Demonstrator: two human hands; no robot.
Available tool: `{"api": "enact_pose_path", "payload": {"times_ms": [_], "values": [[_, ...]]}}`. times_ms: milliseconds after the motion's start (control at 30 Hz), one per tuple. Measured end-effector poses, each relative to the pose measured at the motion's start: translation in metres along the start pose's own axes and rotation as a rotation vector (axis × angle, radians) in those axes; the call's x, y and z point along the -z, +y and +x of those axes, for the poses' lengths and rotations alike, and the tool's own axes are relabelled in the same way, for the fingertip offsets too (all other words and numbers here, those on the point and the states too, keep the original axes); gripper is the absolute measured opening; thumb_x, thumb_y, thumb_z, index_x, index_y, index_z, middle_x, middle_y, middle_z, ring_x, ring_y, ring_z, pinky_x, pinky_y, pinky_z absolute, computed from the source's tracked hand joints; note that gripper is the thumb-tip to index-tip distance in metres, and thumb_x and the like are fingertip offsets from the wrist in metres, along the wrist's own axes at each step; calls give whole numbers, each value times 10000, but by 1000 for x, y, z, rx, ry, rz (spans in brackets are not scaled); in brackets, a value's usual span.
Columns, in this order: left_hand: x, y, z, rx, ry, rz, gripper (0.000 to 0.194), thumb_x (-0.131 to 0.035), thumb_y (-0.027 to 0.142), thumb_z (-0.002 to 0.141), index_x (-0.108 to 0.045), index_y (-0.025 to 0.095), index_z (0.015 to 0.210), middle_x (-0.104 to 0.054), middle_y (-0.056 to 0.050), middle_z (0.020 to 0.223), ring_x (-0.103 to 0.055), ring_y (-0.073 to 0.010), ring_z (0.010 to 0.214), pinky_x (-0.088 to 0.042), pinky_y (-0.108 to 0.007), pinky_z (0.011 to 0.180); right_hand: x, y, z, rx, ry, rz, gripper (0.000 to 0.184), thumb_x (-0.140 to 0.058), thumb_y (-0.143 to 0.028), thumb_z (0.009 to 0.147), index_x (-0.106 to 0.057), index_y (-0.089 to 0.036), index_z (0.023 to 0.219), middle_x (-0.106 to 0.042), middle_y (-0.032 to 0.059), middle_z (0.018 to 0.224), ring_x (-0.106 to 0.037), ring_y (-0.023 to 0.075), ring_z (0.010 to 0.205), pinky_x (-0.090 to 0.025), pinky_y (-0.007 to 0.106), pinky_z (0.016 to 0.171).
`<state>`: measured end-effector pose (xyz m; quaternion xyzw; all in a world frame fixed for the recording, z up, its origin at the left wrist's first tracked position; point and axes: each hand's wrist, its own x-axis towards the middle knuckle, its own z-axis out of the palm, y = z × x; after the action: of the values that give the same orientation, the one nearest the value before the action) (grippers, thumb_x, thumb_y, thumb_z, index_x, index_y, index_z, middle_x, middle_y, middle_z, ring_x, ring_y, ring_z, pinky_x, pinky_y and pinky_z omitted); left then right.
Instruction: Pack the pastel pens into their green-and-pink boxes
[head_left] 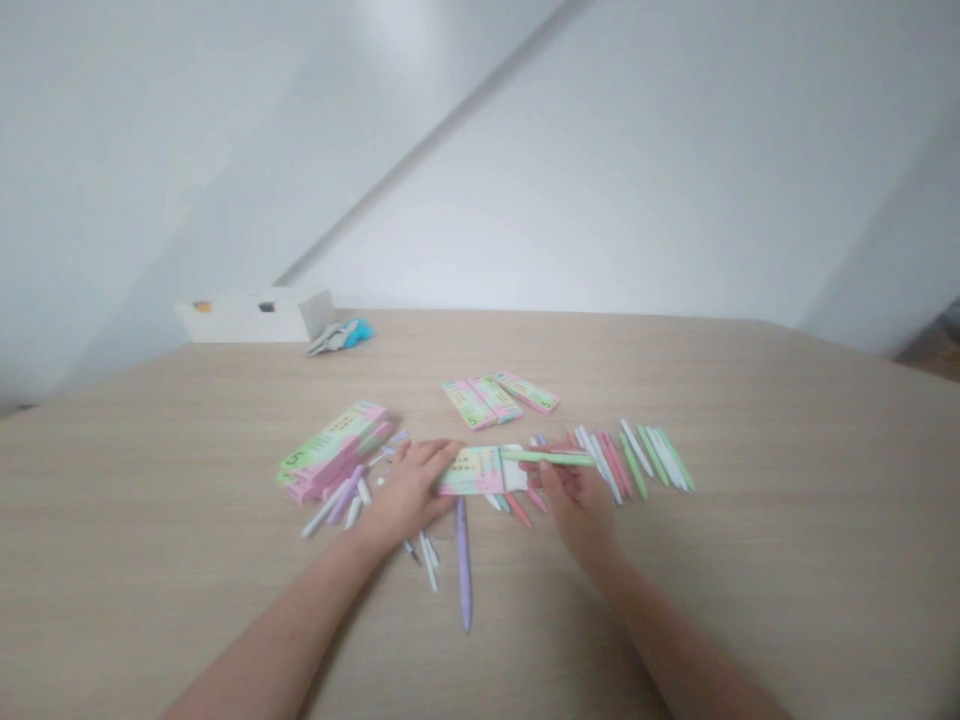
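Note:
My left hand (411,490) is closed on the left end of a small pink and green pen box (476,472), whose white flap (514,470) stands open on the right. In my right hand (576,505) is a light green pen (559,457), its left end at the mouth of the box. Under and beside the box lie pink and white pens (517,510). A purple pen (463,570) points toward me below the box. Near my left wrist are several white and purple pens (341,500), partly hidden by the hand.
A stack of pen boxes (334,445) sits at the left. Farther back lie a few more boxes (480,402). Several pens (660,458) form a row on the right. At the back left stand a white carton (251,318) and a grey and blue crumpled item (341,336).

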<state>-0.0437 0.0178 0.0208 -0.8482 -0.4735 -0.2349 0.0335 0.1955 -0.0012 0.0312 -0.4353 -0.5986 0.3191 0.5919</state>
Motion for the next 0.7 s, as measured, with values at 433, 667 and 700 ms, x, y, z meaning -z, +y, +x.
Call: {"api": "enact_pose_path", "payload": {"times_ms": [433, 667, 700], "values": [[1, 3, 0, -31, 10, -14, 600, -614, 264, 774, -402, 235, 1334, -510, -91, 1292, -451, -259, 1183, -269, -455, 1058, 0, 9, -1, -142, -49, 139, 369, -536, -534, 835, -570, -177, 921, -691, 50, 740, -687, 195, 671, -570, 304, 600], [1, 4, 0, -30, 18, -31, 609, -617, 263, 764, -407, 244, 1335, -513, -88, 1284, -463, -262, 1168, -283, -454, 1052, -2, 9, 0, -168, -6, 259, 396, -444, -573, 870, -451, -211, 1030, -683, 34, 776, -699, 198, 715, -572, 296, 578], [1, 4, 0, -31, 19, -32, 607, -618, 263, 763, -409, 242, 1333, -513, -88, 1284, -461, -262, 1169, -283, -453, 1053, -3, 9, 0, -168, -4, 237, 385, -458, -560, 870, -446, -209, 1026, -685, 41, 804, -701, 199, 725, -575, 295, 578]]}}
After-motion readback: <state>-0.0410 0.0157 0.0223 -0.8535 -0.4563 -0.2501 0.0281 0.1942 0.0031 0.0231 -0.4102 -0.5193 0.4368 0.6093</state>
